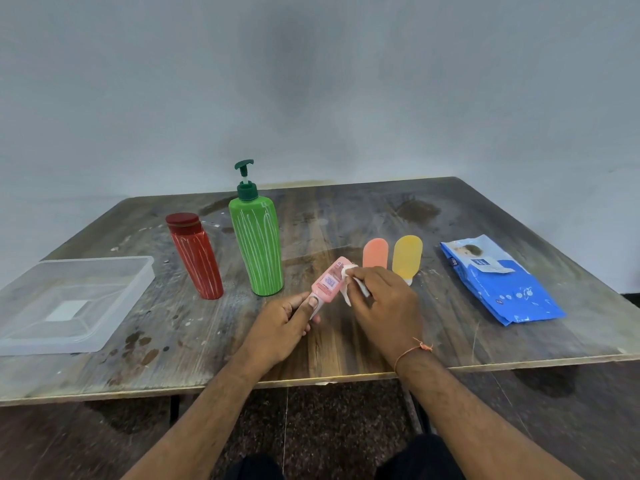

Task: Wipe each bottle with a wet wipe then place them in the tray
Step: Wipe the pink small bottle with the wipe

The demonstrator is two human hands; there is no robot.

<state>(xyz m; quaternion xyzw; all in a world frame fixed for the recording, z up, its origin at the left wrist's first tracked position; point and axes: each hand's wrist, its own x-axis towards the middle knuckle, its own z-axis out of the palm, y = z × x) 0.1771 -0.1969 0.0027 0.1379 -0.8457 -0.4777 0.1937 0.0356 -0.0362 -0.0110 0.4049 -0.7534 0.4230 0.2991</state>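
Observation:
My left hand (282, 327) grips a small pink tube bottle (329, 282) by its cap end, tilted up and away over the table. My right hand (384, 299) pinches a white wet wipe (349, 282) against the tube's upper side. A red bottle (195, 256) and a tall green pump bottle (256, 244) stand upright to the left. An orange tube (375, 252) and a yellow tube (407, 256) stand behind my right hand. The clear plastic tray (104, 271) sits at the far left with nothing in it.
A blue wet wipe pack (498, 282) lies flat on the right of the worn wooden table (346, 209). A grey wall stands close behind the table. The table's front edge runs just under my forearms.

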